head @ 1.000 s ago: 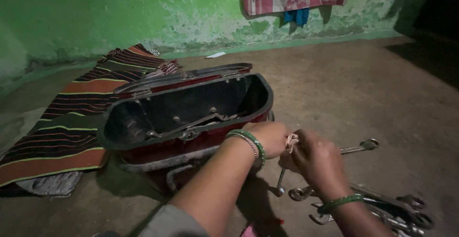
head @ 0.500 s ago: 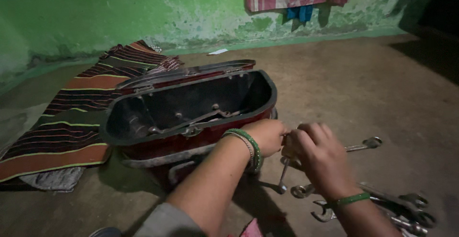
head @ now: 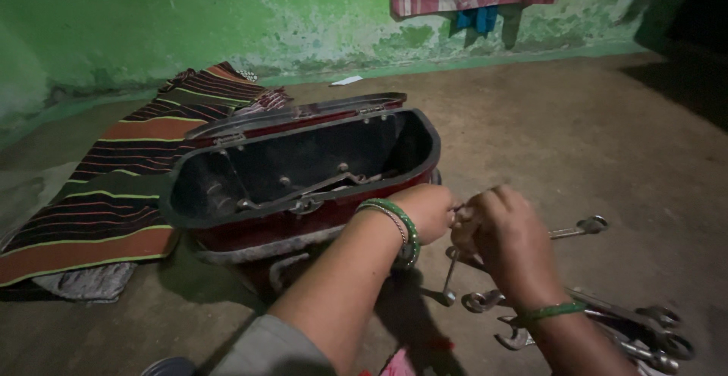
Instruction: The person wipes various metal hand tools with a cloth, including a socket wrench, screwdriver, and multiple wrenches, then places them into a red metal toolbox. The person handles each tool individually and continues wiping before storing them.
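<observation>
Modest home: green plaster wall point(head: 152, 20), striped mat point(head: 114, 186).

A bare, dusty brown floor point(head: 576, 141) carries everything here, running back to the foot of a green wall. On it, left of centre, lies a striped mat point(head: 114, 186) — dark bands with orange and green — with a grey cloth point(head: 83, 281) tucked just under its near edge. An open dark box with a red outer shell point(head: 303, 179) stands beside the mat. At the right, a heap of metal spanners point(head: 607, 323) lies on the floor, and one spanner point(head: 580, 228) rests apart, just behind the heap. A small white scrap point(head: 346, 81) lies near the wall.
</observation>
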